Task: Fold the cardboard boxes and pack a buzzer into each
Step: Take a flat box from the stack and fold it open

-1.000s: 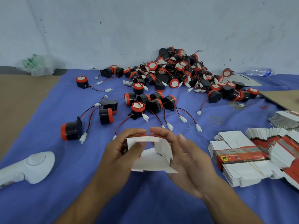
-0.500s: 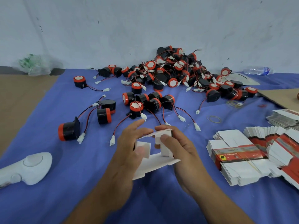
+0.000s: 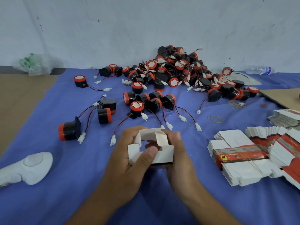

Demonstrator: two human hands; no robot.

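One cardboard box [image 3: 165, 154], half formed, held above the blue cloth [image 3: 81, 200].
Left hand [image 3: 128, 153] and right hand [image 3: 180, 153] both clasp it, fingers curled round its walls, left thumb on an end flap; loose buzzers [image 3: 175, 70] lie beyond. Thin card is likely light, springy and easily crushed: best held by the walls beside the creases, not by free flaps.

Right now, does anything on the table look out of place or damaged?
Nothing looks damaged. A water bottle lies on its side by the wall, loose rubber bands lie on the cloth, and the flat cartons at right sit fanned out, askew.
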